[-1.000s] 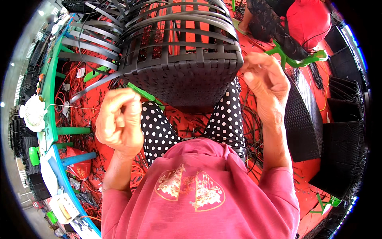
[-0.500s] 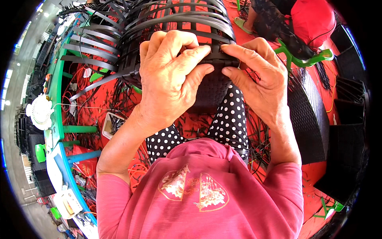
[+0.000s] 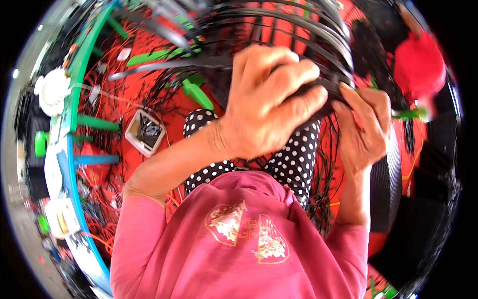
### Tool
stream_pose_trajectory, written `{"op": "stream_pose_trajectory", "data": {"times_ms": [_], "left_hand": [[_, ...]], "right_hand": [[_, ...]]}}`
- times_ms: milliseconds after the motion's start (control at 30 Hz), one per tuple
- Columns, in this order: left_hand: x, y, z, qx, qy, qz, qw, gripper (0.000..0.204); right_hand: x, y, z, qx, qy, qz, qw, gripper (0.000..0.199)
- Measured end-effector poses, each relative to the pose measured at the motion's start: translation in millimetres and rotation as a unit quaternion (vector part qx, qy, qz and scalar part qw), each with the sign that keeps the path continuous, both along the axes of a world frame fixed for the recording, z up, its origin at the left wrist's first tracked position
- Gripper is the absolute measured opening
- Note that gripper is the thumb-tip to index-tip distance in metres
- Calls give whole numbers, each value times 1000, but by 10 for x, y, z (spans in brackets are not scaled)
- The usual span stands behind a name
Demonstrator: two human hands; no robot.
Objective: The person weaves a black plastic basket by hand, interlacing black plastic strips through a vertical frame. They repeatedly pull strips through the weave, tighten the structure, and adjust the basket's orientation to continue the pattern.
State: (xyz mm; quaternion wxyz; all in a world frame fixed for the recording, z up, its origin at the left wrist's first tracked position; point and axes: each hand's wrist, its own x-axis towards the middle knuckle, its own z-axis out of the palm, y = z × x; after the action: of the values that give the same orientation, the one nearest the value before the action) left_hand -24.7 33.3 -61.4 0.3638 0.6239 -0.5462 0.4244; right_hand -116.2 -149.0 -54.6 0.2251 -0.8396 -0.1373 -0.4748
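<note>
Just ahead of our two grips sits the black woven basket [image 3: 328, 60], open lattice beyond them, a loose strip [image 3: 164, 66] jutting out leftward. Our left hand [image 3: 271, 104] and right hand [image 3: 366, 124] each have thumb and forefinger narrowly apart at its edge; through the blur we cannot tell whether either pinches anything. We judge it light and springy, its strips slippery, best held at the edge between our grips.
</note>
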Motion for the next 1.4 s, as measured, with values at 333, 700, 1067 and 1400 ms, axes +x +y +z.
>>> {"op": "stream_pose_trajectory", "data": {"times_ms": [333,700,1067,1400], "left_hand": [[17,847,-225,-330,592,-91,729,24],[204,803,-73,-335,614,-110,706,25],[171,781,-354,-413,595,-280,630,13],[273,808,-586,-325,245,-38,913,21]], "right_hand": [[100,530,290,-147,20,7,989,27],[528,971,292,-182,97,-55,977,32],[565,923,171,-183,55,-63,980,28],[513,898,120,-222,36,-91,970,35]]}}
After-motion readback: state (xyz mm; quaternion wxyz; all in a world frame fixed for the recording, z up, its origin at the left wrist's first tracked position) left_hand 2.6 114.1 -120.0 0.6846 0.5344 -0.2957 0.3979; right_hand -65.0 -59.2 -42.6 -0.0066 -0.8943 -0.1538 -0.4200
